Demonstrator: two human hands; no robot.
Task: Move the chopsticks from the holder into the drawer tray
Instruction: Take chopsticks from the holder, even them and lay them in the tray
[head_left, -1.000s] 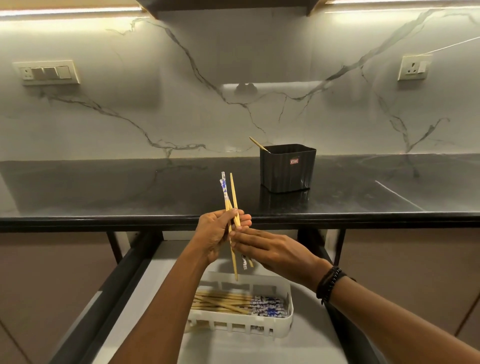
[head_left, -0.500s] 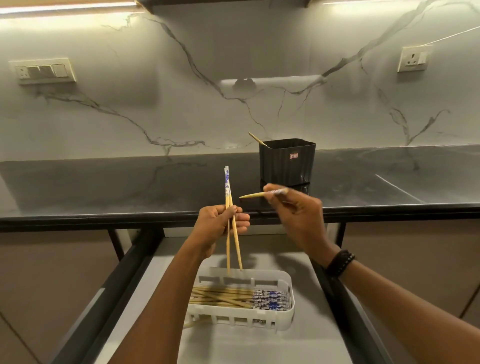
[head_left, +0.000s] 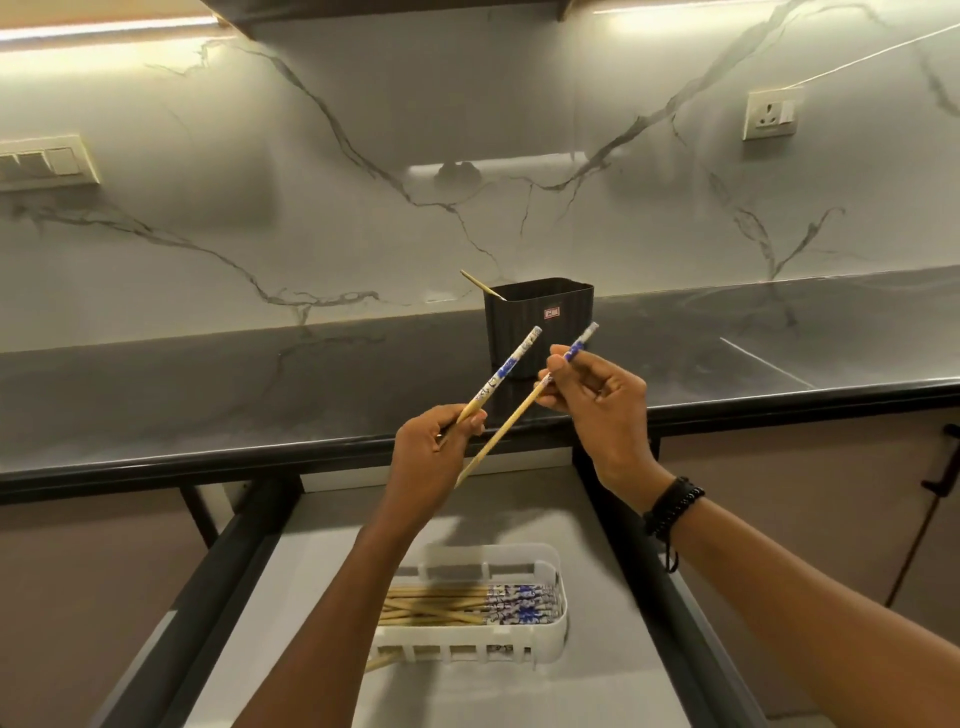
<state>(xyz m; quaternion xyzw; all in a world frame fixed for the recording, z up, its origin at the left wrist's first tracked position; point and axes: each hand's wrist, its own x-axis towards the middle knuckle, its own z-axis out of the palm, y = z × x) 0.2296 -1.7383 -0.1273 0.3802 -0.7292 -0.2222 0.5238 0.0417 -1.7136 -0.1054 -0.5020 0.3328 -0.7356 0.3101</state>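
1. Marble-veined wall and a dark glossy counter fill the back of the kitchen; below the counter edge a drawer stands pulled out toward the person.

2. On the counter, behind the hands, sits the black holder. One last stick leans out of its left rim, so it looks nearly emptied.

3. Left hand is closed in a pinch on a chopstick near its plain wooden end; the blue-patterned end points up and to the right, toward the holder.

4. Right hand is closed on a second chopstick, gripped close to its patterned end, with the bare tip slanting down and left so that it passes just beside the left hand's knuckles. I cannot tell whether it touches them.

5. Both sticks run almost parallel on that same diagonal, close together but apart.

6. What matters next is below: the white tray lies in the drawer, under and nearer the viewer than both hands, roughly beneath the left forearm. The chopsticks already in it lie flat, left to right, patterned ends to the right.

7. So, in my judgement, each held stick needs to come down and be turned level, blue end rightward. The left hand hangs nearer over the tray; the right must travel a little farther down and left.
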